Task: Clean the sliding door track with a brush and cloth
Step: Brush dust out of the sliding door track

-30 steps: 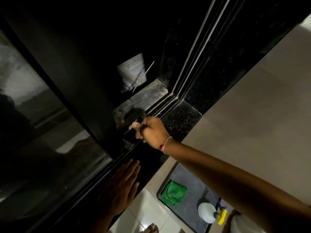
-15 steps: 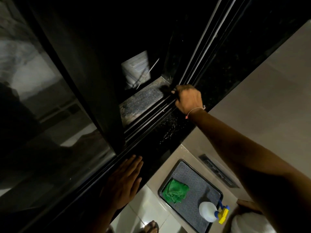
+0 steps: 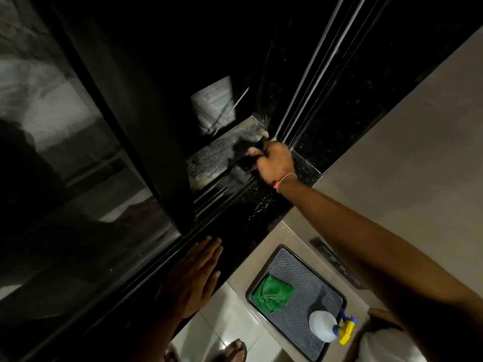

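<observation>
At the bottom edge of the frame, toes in a sandal [image 3: 234, 351] show on pale floor tiles. Just right of them, in the lower right, a dark tray [image 3: 308, 273] lies on the floor, holding a crumpled green cloth [image 3: 273, 297] at its left end and a white spray bottle [image 3: 322, 325] with a yellow-and-blue trigger at its right end, the two apart. Left of the tray, low centre, the left hand [image 3: 192, 279] lies flat on the dark sill beside the glass door panel [image 3: 65, 178], fingers straight and close together, holding nothing. Farther up, at mid-frame, the right hand [image 3: 275, 163] is curled in a fist at the far end of the sliding door track [image 3: 222, 194], where the rails meet the upright frame. Something dark, seemingly the brush [image 3: 248, 159], sits in its grip, too shadowed to be certain. Dusty grime covers the sill just left of the fist.
</observation>
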